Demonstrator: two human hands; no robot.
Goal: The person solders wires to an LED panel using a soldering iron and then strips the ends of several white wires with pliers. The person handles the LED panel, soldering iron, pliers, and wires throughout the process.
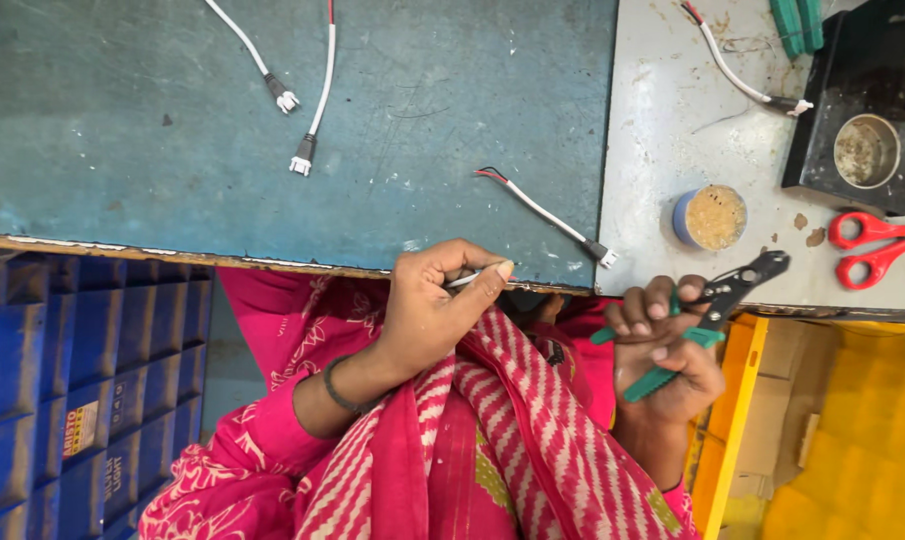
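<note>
My left hand (434, 305) is closed on a thin white wire (469, 279), pinched between thumb and fingers at the front edge of the blue-green table (172, 130). My right hand (662, 355) grips a pair of wire strippers (707, 310) with green handles and black jaws, the jaws pointing up and to the right near the table edge. The two hands are apart, over my pink and red striped clothing. A white cable with a connector and red and black leads (547, 215) lies on the table just above my hands.
Two more white cables with connectors (302, 155) lie at the table's top. On the grey surface at right sit a small blue tin of flux (710, 217), red-handled scissors (872, 245), a black solder pot (865, 150) and another cable (742, 85). Blue crates (72, 400) stand left, a yellow bin (852, 440) right.
</note>
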